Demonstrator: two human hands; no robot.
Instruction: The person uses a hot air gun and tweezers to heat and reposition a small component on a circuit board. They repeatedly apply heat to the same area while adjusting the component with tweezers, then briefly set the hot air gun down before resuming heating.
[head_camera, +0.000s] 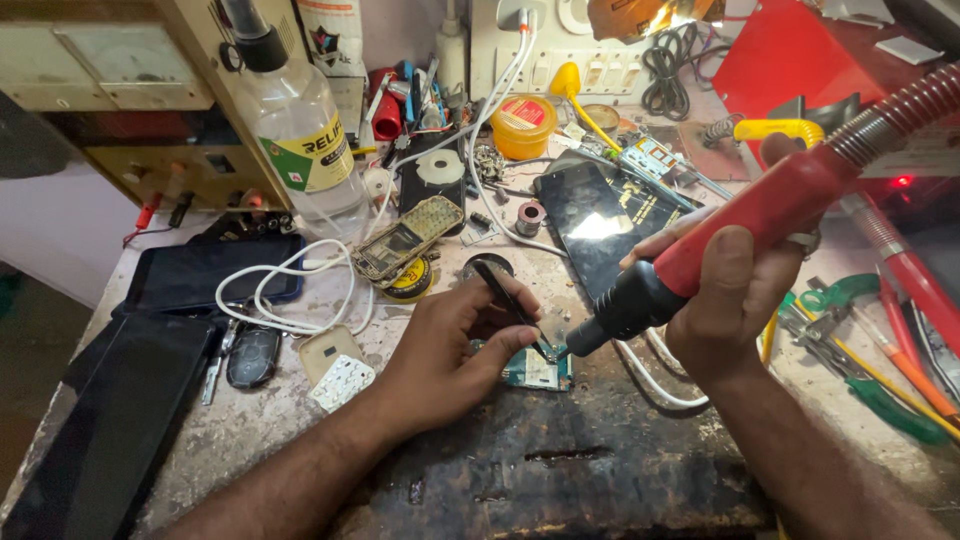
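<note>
The left hand (445, 345) pinches black tweezers (512, 303) angled down onto the circuit board (535, 370). The right hand (735, 290) grips the red hot-air gun (720, 235), its nozzle slanting leftward just beside the tweezers' tip.

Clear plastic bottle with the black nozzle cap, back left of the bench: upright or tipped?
Upright. The clear plastic bottle stands on its base behind the coiled white cable, black nozzle cap on top; its lean looks like wide-lens distortion. Liquid level: cannot tell.
</note>
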